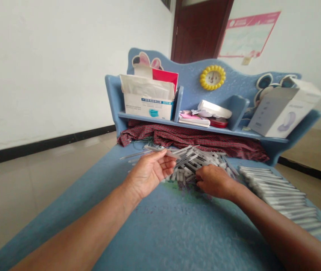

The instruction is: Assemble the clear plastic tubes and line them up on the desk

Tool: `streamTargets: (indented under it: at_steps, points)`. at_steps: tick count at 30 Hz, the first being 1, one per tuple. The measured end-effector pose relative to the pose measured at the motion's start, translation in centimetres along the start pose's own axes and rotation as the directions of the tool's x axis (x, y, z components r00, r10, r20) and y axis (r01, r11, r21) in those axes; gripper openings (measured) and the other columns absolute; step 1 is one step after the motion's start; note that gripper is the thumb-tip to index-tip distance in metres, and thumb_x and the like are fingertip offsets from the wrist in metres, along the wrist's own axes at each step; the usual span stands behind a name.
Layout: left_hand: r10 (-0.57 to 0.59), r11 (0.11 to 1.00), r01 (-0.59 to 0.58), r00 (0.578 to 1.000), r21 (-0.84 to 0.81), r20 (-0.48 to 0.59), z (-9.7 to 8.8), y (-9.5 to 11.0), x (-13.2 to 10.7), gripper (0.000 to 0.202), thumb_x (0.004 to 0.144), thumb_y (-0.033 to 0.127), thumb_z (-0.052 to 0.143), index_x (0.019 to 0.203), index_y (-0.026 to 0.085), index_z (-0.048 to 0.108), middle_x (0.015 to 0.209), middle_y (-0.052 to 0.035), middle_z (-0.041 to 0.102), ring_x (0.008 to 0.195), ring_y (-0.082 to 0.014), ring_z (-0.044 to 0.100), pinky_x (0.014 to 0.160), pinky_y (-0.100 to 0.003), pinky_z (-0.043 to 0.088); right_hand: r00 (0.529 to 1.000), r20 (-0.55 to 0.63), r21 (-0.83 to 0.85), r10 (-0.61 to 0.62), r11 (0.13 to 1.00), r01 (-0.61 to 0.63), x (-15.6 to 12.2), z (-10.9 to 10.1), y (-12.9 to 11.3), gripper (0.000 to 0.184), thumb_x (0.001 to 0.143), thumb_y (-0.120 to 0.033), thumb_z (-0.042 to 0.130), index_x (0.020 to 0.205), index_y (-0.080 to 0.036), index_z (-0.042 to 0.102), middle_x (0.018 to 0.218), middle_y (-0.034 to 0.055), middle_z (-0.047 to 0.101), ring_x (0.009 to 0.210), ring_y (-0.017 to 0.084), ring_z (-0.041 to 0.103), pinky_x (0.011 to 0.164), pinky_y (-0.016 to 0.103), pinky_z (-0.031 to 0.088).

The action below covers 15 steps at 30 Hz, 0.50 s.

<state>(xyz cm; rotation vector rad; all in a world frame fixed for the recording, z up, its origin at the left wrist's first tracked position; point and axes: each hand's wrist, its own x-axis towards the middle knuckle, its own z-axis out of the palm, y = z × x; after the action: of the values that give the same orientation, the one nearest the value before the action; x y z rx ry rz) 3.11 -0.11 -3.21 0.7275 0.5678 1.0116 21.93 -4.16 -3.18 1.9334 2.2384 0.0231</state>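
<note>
Blue desk top [160, 233], textured, fills the lower view; I log both forearms coming in from the bottom edge.

Left hand [150, 171]: raised a little off the desk, palm turned inward, fingers and thumb closed on a fan of sticks [184, 152]. They are slim, grey-white and splay out to the right above the heap. What the sticks are I cannot tell; blur hides the detail.

Right hand [212, 181]: palm down, knuckles up, resting on the near edge of the loose heap [205, 160] of the same sticks. Fingers curl into the heap; whether they grip anything I cannot tell.

Heap sits mid-desk, just in front of a red plaid cloth [194, 137] bunched under the shelf [149, 118].

Laid-out row [279, 192]: more sticks, side by side, running along the desk's right edge, near the right forearm.

On the shelf: open face-mask box [147, 99] at left, stack of papers [194, 119] in the middle, white carton [281, 113] tilted at right. Yellow clock [212, 77] on the back panel.
</note>
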Motion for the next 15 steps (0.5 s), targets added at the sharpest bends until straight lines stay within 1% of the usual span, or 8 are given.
streamTargets:
  at_steps: [5,8,10,11,12,13,14,15]
  points:
    - [0.006,1.000,-0.007,1.000,0.019,0.015,-0.23,-0.18,0.14,0.014,0.082,0.016,0.053,0.073,0.011,0.062,0.067,-0.0081,0.068,0.056,-0.0134,0.062,0.051,-0.023,0.050,0.998,-0.013,-0.033,-0.059,0.998,0.059,-0.07,0.05,-0.28,0.023,0.075,-0.022,0.046,0.083,-0.017,0.067,0.086,0.0111,0.068,0.080,0.024,0.064,0.063,0.029,0.043]
    - [0.010,1.000,-0.011,1.000,0.029,0.027,-0.25,-0.22,0.12,0.014,0.081,0.016,0.053,0.073,0.011,0.063,0.067,-0.0077,0.068,0.056,-0.0132,0.062,0.051,-0.023,0.050,0.992,-0.071,-0.019,-0.104,0.995,0.103,-0.18,0.22,-0.31,0.021,0.074,-0.019,0.045,0.079,-0.016,0.066,0.079,0.0105,0.068,0.073,0.022,0.063,0.059,0.028,0.040]
    - [0.009,0.999,-0.010,0.999,0.034,0.031,-0.20,-0.21,0.05,0.015,0.082,0.016,0.053,0.072,0.010,0.063,0.067,-0.0073,0.068,0.056,-0.0129,0.062,0.051,-0.023,0.050,0.979,-0.154,0.117,-0.130,0.982,0.149,-0.30,0.34,-0.27,0.018,0.072,-0.017,0.045,0.074,-0.015,0.063,0.072,0.0075,0.066,0.067,0.019,0.061,0.056,0.026,0.039]
    - [0.008,0.999,-0.009,1.000,0.035,0.030,-0.16,-0.20,0.00,0.015,0.082,0.016,0.052,0.072,0.010,0.063,0.066,-0.0070,0.068,0.056,-0.0127,0.062,0.051,-0.022,0.049,0.970,-0.194,0.250,-0.146,0.949,0.192,-0.35,0.40,-0.25,0.016,0.072,-0.015,0.045,0.073,-0.015,0.062,0.068,0.0052,0.064,0.063,0.016,0.059,0.054,0.024,0.038]
    - [0.007,0.999,-0.008,1.000,0.036,0.029,-0.12,-0.20,-0.04,0.016,0.082,0.015,0.052,0.072,0.010,0.063,0.066,-0.0068,0.068,0.055,-0.0126,0.062,0.051,-0.022,0.049,0.962,-0.222,0.419,-0.160,0.875,0.242,-0.40,0.46,-0.25,0.014,0.072,-0.015,0.046,0.073,-0.015,0.060,0.064,0.0027,0.063,0.059,0.014,0.057,0.052,0.022,0.037]
    - [0.004,0.999,-0.005,1.000,0.036,0.029,-0.08,-0.20,-0.09,0.016,0.082,0.015,0.052,0.072,0.010,0.063,0.065,-0.0067,0.067,0.055,-0.0125,0.062,0.050,-0.022,0.049,0.955,-0.237,0.600,-0.178,0.747,0.288,-0.45,0.52,-0.26,0.012,0.072,-0.015,0.046,0.075,-0.015,0.058,0.063,0.0007,0.061,0.054,0.011,0.055,0.049,0.021,0.037]
    - [0.001,0.999,-0.002,1.000,0.036,0.029,-0.05,-0.20,-0.14,0.016,0.082,0.015,0.052,0.072,0.010,0.063,0.065,-0.0066,0.067,0.054,-0.0124,0.061,0.050,-0.022,0.049,0.951,-0.238,0.759,-0.196,0.573,0.309,-0.48,0.59,-0.28,0.009,0.073,-0.016,0.048,0.077,-0.015,0.056,0.063,-0.0006,0.061,0.049,0.010,0.054,0.047,0.019,0.037]
    - [-0.001,0.999,0.000,1.000,0.038,0.029,-0.02,-0.20,-0.18,0.015,0.082,0.015,0.052,0.072,0.010,0.063,0.066,-0.0067,0.067,0.054,-0.0124,0.061,0.050,-0.022,0.048,0.947,-0.237,0.871,-0.216,0.383,0.306,-0.50,0.65,-0.32,0.008,0.073,-0.018,0.051,0.079,-0.015,0.055,0.064,-0.0011,0.061,0.046,0.009,0.053,0.045,0.019,0.039]
